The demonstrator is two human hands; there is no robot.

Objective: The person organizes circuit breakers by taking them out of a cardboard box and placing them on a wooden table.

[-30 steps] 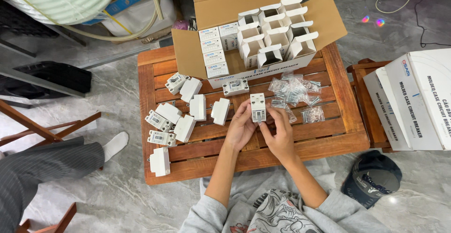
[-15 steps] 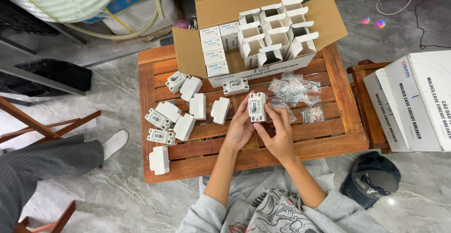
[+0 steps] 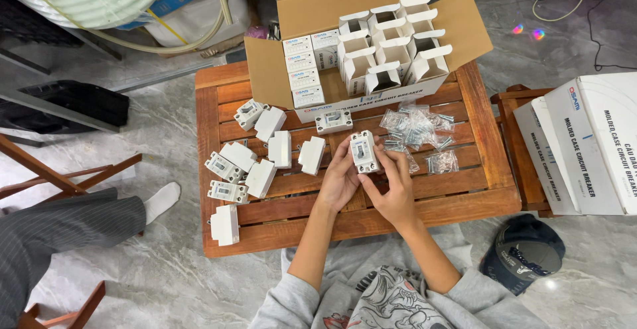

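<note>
A small white circuit breaker (image 3: pixel 363 151) with a dark switch is held upright between both my hands above a low wooden slatted table (image 3: pixel 292 226). My left hand (image 3: pixel 340 178) grips its left side and my right hand (image 3: pixel 395 184) holds its right side and bottom. Several more white breakers (image 3: pixel 260 158) lie loose on the table's left half, one (image 3: pixel 334 121) lies just beyond my hands. Small clear bags of screws (image 3: pixel 419 130) are piled to the right of the held breaker.
An open cardboard box (image 3: pixel 298 17) with small white cartons stands at the table's far edge. Large white boxes (image 3: pixel 587 143) sit on a stool at right. A dark cap (image 3: pixel 523 253) lies on the floor. Another person's leg (image 3: pixel 73 219) is at left.
Both hands have lifted the breaker slightly and brought it closer, turning its front face up toward the camera. Everything else on the table is unmoved.
</note>
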